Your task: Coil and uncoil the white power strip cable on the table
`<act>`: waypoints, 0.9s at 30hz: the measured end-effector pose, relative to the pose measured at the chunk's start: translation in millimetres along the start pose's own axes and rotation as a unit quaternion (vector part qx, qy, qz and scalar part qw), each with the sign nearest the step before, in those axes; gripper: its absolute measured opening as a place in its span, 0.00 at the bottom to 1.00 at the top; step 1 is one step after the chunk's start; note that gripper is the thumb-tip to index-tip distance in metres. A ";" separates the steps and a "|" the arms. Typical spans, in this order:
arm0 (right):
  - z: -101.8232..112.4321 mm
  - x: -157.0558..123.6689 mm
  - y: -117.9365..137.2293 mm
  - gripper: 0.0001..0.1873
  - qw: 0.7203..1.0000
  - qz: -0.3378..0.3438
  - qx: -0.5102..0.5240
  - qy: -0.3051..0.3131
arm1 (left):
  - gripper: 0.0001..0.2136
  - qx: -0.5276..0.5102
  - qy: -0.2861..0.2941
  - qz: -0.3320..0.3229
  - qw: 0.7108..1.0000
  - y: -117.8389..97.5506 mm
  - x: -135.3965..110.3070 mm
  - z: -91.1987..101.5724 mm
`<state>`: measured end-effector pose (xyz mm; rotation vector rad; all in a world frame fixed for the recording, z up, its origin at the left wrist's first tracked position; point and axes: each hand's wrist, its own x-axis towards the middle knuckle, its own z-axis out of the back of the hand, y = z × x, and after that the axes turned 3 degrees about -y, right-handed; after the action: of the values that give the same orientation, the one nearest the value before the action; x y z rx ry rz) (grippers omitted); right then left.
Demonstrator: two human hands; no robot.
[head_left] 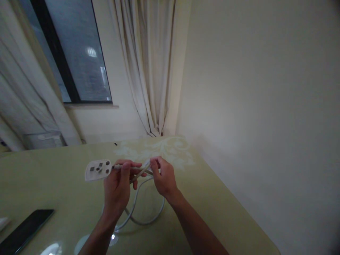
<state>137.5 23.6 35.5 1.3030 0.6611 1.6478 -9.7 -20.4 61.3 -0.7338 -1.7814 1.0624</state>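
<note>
A white power strip [98, 170] sticks out to the left of my hands, its socket face with several dark openings turned up. My left hand [118, 187] is closed round its pale cable just beside the strip's end. Folded cable strands cross between the two hands. My right hand [164, 177] pinches the cable at the right end of these strands. Below, loose loops of the cable [148, 224] hang or lie over the table; I cannot tell which. The left hand and forearm hide part of the cable.
A dark phone-like slab [25, 230] lies on the yellow-green table [66, 194] at lower left, beside a white object [3, 222] at the frame edge. A tiny dark piece [115, 144] rests near the far edge. The wall [252, 124] borders the table's right side; curtains [148, 71] hang behind.
</note>
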 end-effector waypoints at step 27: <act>-0.2 -25.5 1.9 0.11 0.821 0.566 -0.066 -0.047 | 0.10 -0.205 -0.044 0.318 0.924 2.7 37.6 20.7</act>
<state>137.6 0.2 25.3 1.7926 -0.4411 2.4394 -43.9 4.4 69.4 -1.6265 -1.9139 1.1456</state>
